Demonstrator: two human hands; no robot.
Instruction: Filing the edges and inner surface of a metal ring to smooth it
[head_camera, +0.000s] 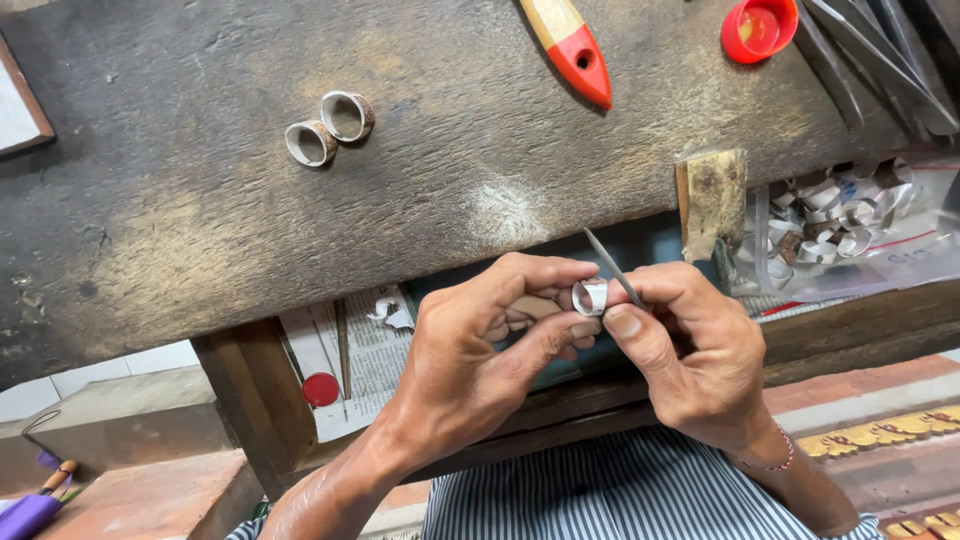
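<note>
Nearby, a clear bag (850, 215) holds many ring blanks (830, 205).

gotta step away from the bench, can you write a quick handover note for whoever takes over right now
Left hand: pinches a small silver ring band between thumb and fingertips.
Right hand: holds a thin metal tool, its tip at the band.
On the wooden bench: two rings lie side by side; a clear bag of ring blanks sits at the right edge, beside a small wooden block.
Done: apparently the two rings set aside.
Left: the band in hand, plus the bagged blanks, by the look of it.
</note>
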